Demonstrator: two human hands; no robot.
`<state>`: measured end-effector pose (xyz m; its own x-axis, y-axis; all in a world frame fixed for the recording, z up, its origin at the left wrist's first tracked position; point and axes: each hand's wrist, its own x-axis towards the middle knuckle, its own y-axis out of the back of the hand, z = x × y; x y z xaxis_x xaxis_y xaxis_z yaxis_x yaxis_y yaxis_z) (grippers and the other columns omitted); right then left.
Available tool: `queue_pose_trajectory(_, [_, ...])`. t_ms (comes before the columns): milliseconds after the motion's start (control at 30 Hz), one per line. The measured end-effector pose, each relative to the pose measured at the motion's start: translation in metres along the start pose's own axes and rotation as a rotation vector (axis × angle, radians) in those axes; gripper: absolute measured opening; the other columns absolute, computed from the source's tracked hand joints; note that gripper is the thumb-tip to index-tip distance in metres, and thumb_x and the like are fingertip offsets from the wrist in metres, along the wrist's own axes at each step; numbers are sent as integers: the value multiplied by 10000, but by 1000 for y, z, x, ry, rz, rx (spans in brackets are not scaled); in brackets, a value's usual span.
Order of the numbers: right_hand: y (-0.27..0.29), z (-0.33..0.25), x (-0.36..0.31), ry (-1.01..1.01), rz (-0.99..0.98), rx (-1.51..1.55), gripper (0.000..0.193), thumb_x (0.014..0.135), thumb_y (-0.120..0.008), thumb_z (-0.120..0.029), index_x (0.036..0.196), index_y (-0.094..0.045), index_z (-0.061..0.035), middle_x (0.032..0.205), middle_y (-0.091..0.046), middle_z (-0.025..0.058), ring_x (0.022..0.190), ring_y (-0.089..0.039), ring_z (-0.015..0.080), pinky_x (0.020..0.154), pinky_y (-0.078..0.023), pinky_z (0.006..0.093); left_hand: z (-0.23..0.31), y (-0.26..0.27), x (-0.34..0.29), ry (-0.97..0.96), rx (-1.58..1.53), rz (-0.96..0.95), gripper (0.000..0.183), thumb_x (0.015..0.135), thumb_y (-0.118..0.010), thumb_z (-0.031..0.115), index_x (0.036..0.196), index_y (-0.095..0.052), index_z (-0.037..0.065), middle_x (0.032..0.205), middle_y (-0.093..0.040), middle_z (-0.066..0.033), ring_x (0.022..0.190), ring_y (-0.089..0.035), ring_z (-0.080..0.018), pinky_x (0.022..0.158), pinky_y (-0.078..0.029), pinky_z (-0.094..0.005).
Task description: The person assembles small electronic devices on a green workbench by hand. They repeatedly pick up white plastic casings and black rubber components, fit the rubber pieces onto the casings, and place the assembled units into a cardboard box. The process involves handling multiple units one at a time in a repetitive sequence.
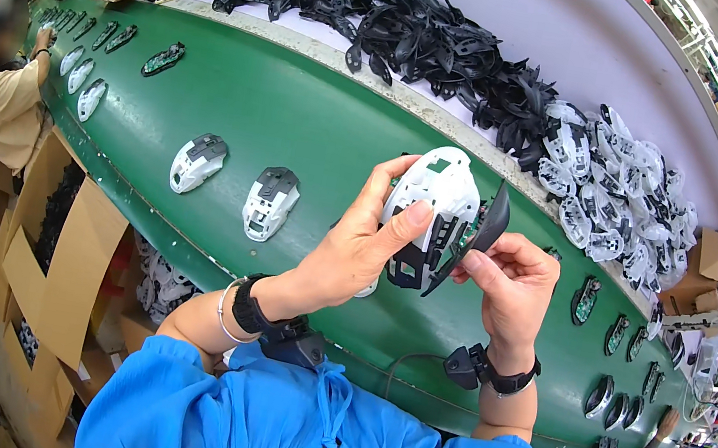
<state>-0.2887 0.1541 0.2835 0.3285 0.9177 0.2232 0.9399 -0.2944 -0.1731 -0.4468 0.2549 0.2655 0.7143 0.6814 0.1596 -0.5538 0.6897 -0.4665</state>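
While your left grip [346, 255] is closed around a white shell [449, 185], thumb across its face, your right grip [517, 284] pinches the edge of a black cover [494, 220] between thumb and fingers. Both parts are up off the green tabletop [333, 153], with a green circuit board [468, 236] showing in the gap between them. Judging by that gap, they are at most partly joined, and closing it looks left to do. Most of your left fingers are hidden behind the shell; whether the parts touch along the lower edge, you can't tell.

Out to your left lie two grey-and-white shells [272, 203], well apart from your hands. Beyond the tabletop's far edge, a black heap [411, 29] and a white heap [626, 188] suggest many more parts are waiting, individual pieces hard to separate. At the far left, what a co-worker's hand [44, 39] touches is too small to make out.
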Motion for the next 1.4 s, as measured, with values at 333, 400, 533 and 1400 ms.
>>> queue_pose_trajectory(333, [-15,1,-2,102,85,-255,178,780,-709,82,945,-642,88,823,-678,112,724,-677,144,654,-569,238,-5,1,0,-220,327,6,891,814,-735,349,1412,-187,-21,1268,-462,-178,1152,-496,-226,979,-420,-349])
queue_pose_trajectory(400, [-15,1,-3,109,117,-287,181,772,-723,70,934,-643,81,817,-673,98,722,-667,125,650,-563,228,-9,3,-1,-257,500,18,958,747,-783,279,1421,-173,-23,1295,-439,-196,1185,-481,-253,1002,-405,-365])
queue_pose_trajectory(533, [-21,1,-8,42,176,-328,204,755,-749,45,929,-646,65,806,-667,76,712,-647,95,639,-550,211,-8,11,0,-288,767,7,964,697,-755,151,1429,-154,-32,1320,-418,-210,1211,-474,-276,1031,-383,-379])
queue_pose_trajectory(1400, [-10,-3,-16,123,-214,-208,595,711,-802,-81,1256,-578,3,1221,-624,148,1090,-616,202,991,-464,345,-13,36,-21,-505,740,-282,794,696,-807,275,1330,-450,-42,1284,-529,-209,1142,-546,-330,965,-431,-398])
